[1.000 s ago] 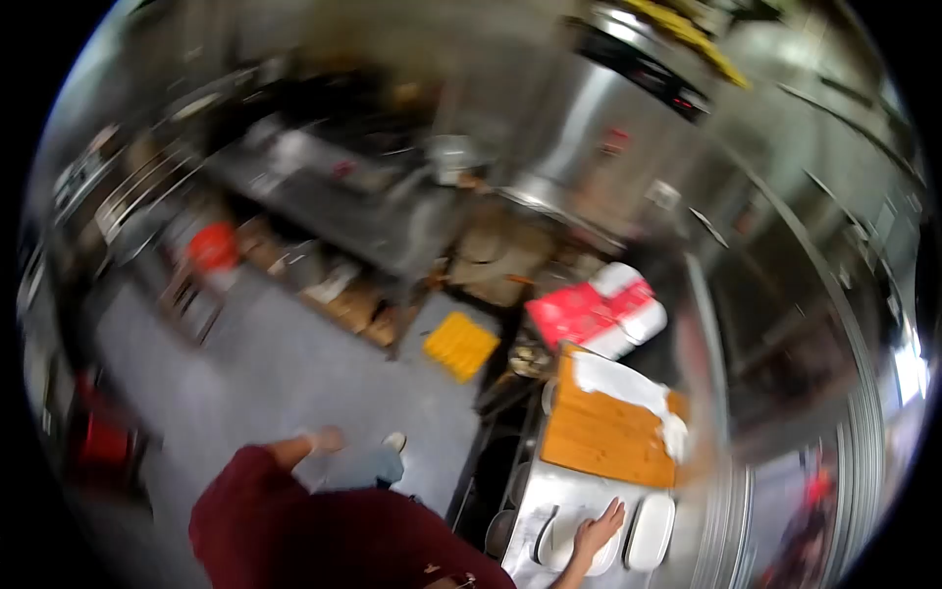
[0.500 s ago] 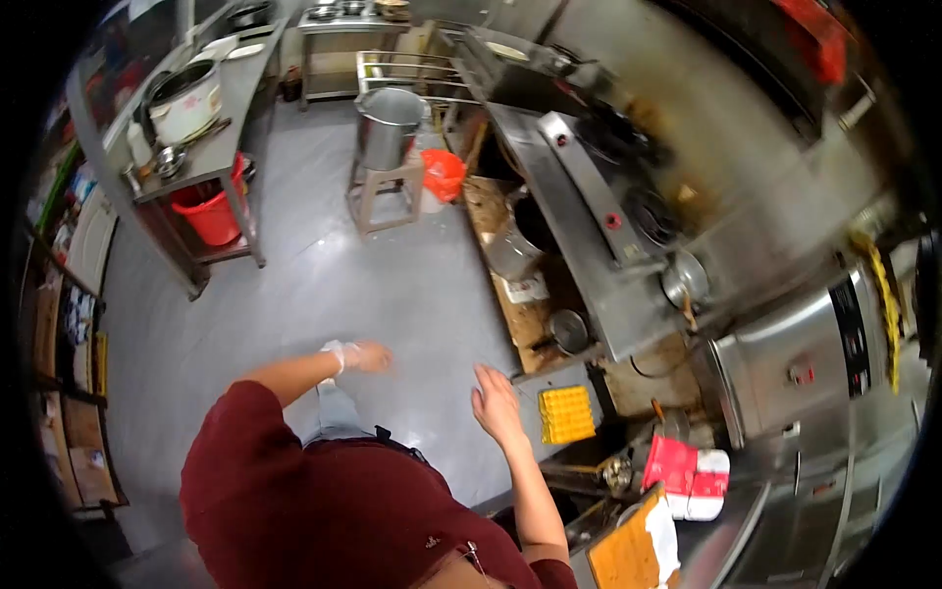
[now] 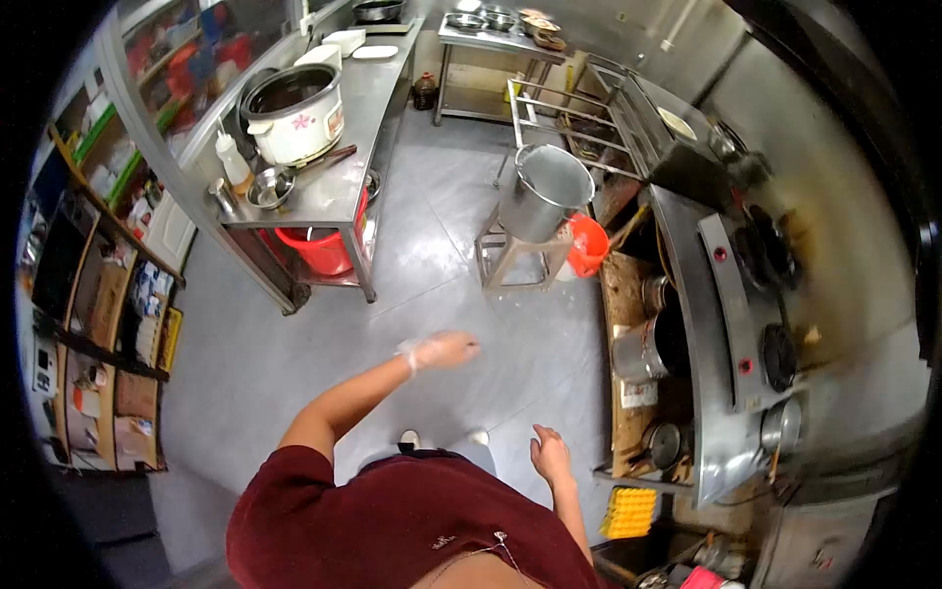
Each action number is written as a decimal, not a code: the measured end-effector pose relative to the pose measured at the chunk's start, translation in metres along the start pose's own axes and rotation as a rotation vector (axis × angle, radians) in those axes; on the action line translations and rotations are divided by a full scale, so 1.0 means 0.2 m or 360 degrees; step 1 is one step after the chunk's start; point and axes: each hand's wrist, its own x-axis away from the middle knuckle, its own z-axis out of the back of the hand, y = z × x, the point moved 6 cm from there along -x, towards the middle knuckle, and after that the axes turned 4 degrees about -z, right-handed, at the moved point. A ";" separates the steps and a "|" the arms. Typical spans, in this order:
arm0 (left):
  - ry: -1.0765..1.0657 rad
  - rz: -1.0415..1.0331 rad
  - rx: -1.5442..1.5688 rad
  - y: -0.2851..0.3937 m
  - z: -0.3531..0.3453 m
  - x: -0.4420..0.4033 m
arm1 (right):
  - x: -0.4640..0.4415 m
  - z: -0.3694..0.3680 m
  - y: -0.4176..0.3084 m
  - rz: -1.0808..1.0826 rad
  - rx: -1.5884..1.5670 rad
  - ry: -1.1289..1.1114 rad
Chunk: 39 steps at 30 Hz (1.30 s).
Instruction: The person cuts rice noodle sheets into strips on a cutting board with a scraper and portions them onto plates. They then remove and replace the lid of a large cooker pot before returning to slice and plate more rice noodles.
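My left hand [image 3: 446,349] is stretched forward over the grey floor, with clear plastic around its wrist [image 3: 407,357]. It is smeared by motion, so how its fingers are set cannot be made out. Lower and to the right, my right hand [image 3: 549,455] hangs over the floor with fingers loosely extended and nothing in them. It is nearest to a stack of yellow egg trays [image 3: 628,512], apart from it. Ahead of both hands, a tall metal bucket [image 3: 546,196] sits on a stool [image 3: 520,257]. Neither hand touches anything I can see.
At left, a steel table [image 3: 339,201] bears a large white cooker [image 3: 294,123], a squeeze bottle [image 3: 233,162] and a metal bowl [image 3: 271,187]. Beneath is a red tub [image 3: 319,251]. On the right stands a stove counter [image 3: 708,383]; an orange-red bag-lined bin [image 3: 587,245] is beside the stool.
The view has swung left and the cooker table looks nearer. My left arm reaches further forward. My right hand has dropped lower in the view.
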 end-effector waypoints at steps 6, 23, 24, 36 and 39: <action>0.0030 -0.0349 0.0252 0.19 0.37 -0.42 | -0.69 0.30 -0.05 0.0154 0.0168 0.0060; 0.1269 0.0501 0.0992 -1.13 1.86 -0.69 | -3.31 0.93 -1.53 0.1392 0.0188 0.0398; 0.1260 0.0484 0.1053 -1.22 1.95 -0.78 | -3.45 0.96 -1.61 0.1421 0.0203 0.0438; 0.0509 0.0001 0.0903 -1.36 3.07 -2.32 | -4.44 2.60 -1.41 0.0228 0.1337 0.1489; 0.0264 -0.0056 0.0771 -1.24 3.11 -2.73 | -4.51 3.00 -1.38 0.0106 0.1698 0.1794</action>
